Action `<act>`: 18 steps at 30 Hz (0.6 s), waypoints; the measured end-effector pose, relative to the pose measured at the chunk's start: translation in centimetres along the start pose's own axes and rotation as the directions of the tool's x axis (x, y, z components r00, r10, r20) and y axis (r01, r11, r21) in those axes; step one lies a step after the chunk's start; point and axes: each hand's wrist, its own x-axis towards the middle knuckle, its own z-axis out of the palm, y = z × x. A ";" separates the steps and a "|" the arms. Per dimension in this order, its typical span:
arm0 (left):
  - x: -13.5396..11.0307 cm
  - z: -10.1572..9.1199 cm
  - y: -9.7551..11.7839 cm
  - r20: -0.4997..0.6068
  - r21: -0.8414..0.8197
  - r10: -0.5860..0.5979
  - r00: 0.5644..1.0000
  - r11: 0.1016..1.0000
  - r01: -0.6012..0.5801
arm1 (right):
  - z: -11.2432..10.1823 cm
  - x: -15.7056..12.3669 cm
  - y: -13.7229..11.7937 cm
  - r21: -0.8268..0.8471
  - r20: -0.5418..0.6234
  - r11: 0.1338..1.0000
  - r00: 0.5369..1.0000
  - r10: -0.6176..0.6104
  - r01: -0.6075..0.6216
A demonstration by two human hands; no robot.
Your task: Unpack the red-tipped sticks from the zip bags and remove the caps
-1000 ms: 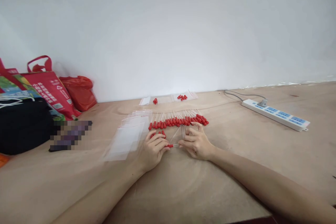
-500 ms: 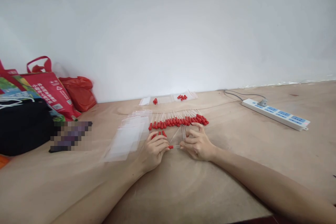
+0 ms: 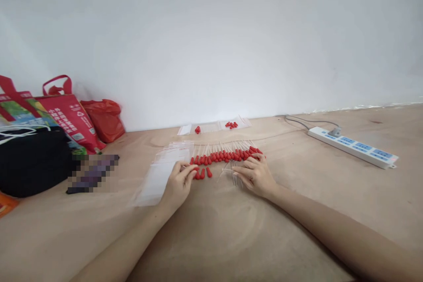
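My left hand [image 3: 178,183] rests on the wooden table [image 3: 231,238] at the right edge of a stack of clear plastic bags [image 3: 158,174]. Its fingers are pinched together beside a few loose red rubber bulbs [image 3: 202,173]; what they hold is too small to make out. My right hand [image 3: 257,175] lies curled over thin glass tubes [image 3: 230,171], gripping one. Just behind both hands runs a row of glass droppers with red bulbs [image 3: 224,156].
Two small clear bags holding red bulbs [image 3: 231,124] lie by the wall. A white power strip [image 3: 353,147] with its cable is at the right. Red shopping bags [image 3: 71,114], a red plastic bag [image 3: 105,119] and a black bag [image 3: 31,161] stand at the left.
My hands were joined on one red-bulbed dropper; they have come apart. The left hand moved left and back toward the bags, the right hand shifted slightly back onto the tubes. The view shifted slightly.
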 end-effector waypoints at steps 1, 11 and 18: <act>0.2 0.0 -0.3 -0.021 0.031 -0.050 0.999 0.998 0.051 | 0.2 0.1 -0.2 0.002 0.008 1.000 1.000 0.014 -0.014; 0.3 0.1 -3.6 0.117 0.105 -0.281 0.952 0.957 0.270 | 1.1 0.3 -1.0 -0.089 0.032 0.990 0.993 0.115 -0.112; 0.6 0.0 0.6 0.077 0.164 0.036 0.996 0.985 -0.048 | 1.4 0.6 -1.4 -0.127 0.116 0.988 0.988 0.104 -0.089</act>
